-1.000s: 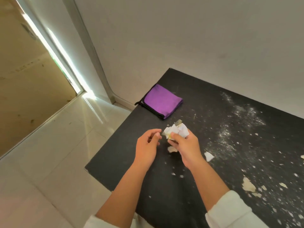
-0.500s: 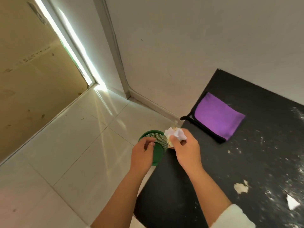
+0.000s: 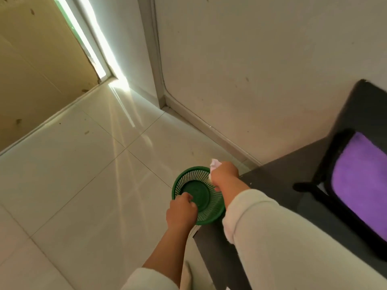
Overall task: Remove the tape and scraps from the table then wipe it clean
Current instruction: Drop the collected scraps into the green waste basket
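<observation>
Right now my right hand (image 3: 225, 174) pinches the paper wad (image 3: 215, 164) at the bin (image 3: 196, 195) rim, left hand (image 3: 181, 212) curled empty, so letting go early could drop it onto the floor (image 3: 83, 174).

You have one view, worn on your head, looking steeply down and forward. It sits close above your hands (image 3: 201, 193) and the bin (image 3: 184, 178) on the floor (image 3: 83, 174), with the desk (image 3: 272, 185) corner at right and the wall (image 3: 251, 70) ahead.
</observation>
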